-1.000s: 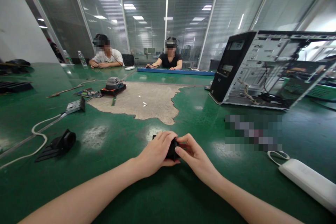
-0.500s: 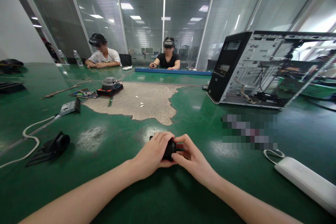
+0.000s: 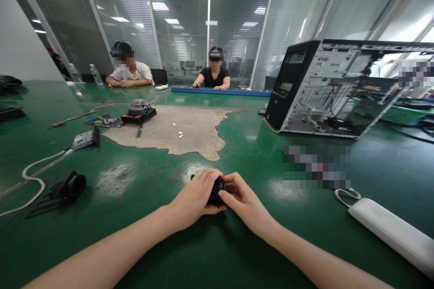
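Just above the green tabletop (image 3: 149,244), both hands are closed around a small black object with a round, ringed end (image 3: 215,193). My left hand (image 3: 195,196) wraps over its top and left side, with the thumb underneath. The fingers and thumb of my right hand (image 3: 242,198) grip the ringed end from the right. Much of the object is hidden by the hands, so its exact kind cannot be made out.
An open computer case (image 3: 291,86) stands at the right, near a white power strip (image 3: 389,223). A black part with a round barrel (image 3: 68,189) lies left. Beyond it are a metal drive bracket (image 3: 84,139) and a cooling fan (image 3: 139,110). Two people sit across the table.
The view has shifted slightly, so the background sits a little further left. Both hands keep their hold on the black object; the right thumb has moved slightly up on its ringed end.
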Action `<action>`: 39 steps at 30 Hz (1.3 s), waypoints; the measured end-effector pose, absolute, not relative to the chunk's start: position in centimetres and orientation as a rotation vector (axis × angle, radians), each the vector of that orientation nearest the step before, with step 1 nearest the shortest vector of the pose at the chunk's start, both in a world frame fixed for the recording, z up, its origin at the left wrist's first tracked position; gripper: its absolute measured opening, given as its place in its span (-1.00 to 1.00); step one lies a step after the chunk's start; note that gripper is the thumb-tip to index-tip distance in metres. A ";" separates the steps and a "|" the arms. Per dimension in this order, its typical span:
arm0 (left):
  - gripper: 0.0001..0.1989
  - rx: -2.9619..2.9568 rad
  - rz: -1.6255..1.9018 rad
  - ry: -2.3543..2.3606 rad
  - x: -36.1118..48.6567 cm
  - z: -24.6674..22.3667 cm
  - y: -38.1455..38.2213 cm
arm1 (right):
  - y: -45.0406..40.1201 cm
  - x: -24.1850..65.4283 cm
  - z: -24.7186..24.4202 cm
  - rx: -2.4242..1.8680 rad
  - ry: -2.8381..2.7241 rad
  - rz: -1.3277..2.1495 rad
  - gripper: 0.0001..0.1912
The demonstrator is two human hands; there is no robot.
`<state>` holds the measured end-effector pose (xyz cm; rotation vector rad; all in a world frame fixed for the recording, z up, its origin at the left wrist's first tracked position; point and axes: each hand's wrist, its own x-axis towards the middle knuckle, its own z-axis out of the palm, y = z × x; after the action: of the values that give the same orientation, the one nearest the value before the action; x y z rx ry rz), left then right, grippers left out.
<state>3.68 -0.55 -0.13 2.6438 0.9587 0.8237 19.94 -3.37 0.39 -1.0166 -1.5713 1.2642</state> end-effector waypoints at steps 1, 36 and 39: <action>-0.41 2.646 0.812 0.958 3.7 -0.1 -0.6 | -3.5 20.0 0.4 -1.005 -1.578 1.269 -0.84; -0.39 2.690 0.778 0.978 3.5 0.0 -0.7 | -2.9 19.9 -0.1 -0.996 -1.524 1.308 -0.79; -0.40 2.699 0.775 0.967 3.5 0.0 -0.7 | -3.0 20.0 0.2 -0.968 -1.566 1.325 -0.84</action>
<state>3.50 -0.72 0.00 2.6994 0.9674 0.7751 19.96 -3.02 0.19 -0.9683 -1.5659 1.3253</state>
